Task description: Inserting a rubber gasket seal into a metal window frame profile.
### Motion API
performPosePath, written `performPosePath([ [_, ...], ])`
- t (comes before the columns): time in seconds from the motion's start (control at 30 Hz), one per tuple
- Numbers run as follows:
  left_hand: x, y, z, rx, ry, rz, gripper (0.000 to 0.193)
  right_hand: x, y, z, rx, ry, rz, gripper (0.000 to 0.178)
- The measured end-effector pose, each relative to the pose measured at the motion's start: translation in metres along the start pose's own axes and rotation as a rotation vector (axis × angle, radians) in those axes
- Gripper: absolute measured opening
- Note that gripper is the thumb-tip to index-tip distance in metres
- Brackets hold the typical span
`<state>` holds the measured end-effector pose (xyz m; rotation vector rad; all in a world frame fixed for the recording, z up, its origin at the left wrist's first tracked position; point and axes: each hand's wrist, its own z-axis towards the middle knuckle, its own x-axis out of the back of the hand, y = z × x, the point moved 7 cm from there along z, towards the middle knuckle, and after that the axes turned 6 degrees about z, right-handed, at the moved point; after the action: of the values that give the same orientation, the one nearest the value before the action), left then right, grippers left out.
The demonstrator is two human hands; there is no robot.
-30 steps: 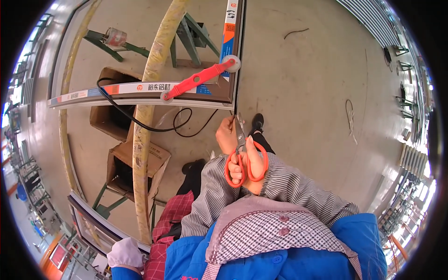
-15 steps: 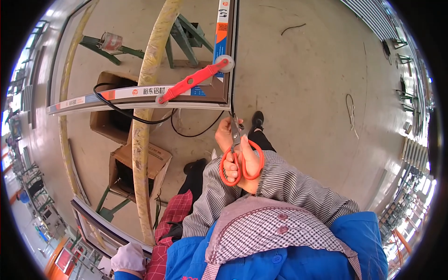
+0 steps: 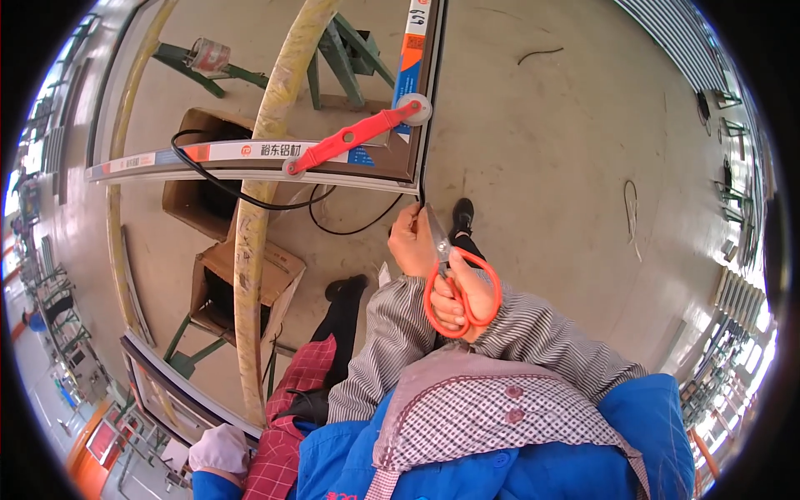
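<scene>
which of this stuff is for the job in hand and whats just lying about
Likely for the job:
scissors, in the right hand
black strip, at the fingertips of the left hand
frame
red roller tool, on the frame's corner

Apparently just lying about:
dark scrap, on the floor
pale looped cord, likewise
cardboard box

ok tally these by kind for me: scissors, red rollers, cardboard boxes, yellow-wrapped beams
Pair of orange-handled scissors: 1
Red double-ended roller: 1
Cardboard boxes: 2
Yellow-wrapped beams: 2
Total: 6
</scene>
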<state>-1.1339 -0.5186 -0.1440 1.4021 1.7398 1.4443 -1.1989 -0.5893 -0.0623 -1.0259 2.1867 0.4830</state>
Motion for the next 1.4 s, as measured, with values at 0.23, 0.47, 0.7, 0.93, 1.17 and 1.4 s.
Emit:
performPosePath([
  [0.23,-0.004,-0.013,-0.002,0.1,-0.017,-0.199,0.011,0.02,-0.041,-0.03,0.105,0.09,-0.757,0.038],
  [0.47,-0.04,-0.027,-0.013,0.469,-0.219,-1.017,0.008,0.042,-0.049,-0.032,-0.062,0.17,-0.782,0.04],
  [0.7,-0.059,-0.041,-0.008,0.459,-0.264,-1.406,0.011,0.032,-0.045,-0.026,-0.295,0.293,-0.932,0.063],
  [0.93,-0.064,-0.04,-0.004,0.462,-0.285,-1.512,0.016,0.025,-0.045,-0.012,-0.291,0.349,-0.854,0.067],
  [1.17,-0.066,-0.04,-0.004,0.47,-0.298,-1.536,0.019,0.026,-0.042,-0.002,-0.203,0.376,-0.781,0.066],
  [1.4,-0.062,-0.042,-0.002,0.425,-0.278,-1.53,0.016,0.028,-0.053,0.001,-0.154,0.395,-0.924,0.062],
])
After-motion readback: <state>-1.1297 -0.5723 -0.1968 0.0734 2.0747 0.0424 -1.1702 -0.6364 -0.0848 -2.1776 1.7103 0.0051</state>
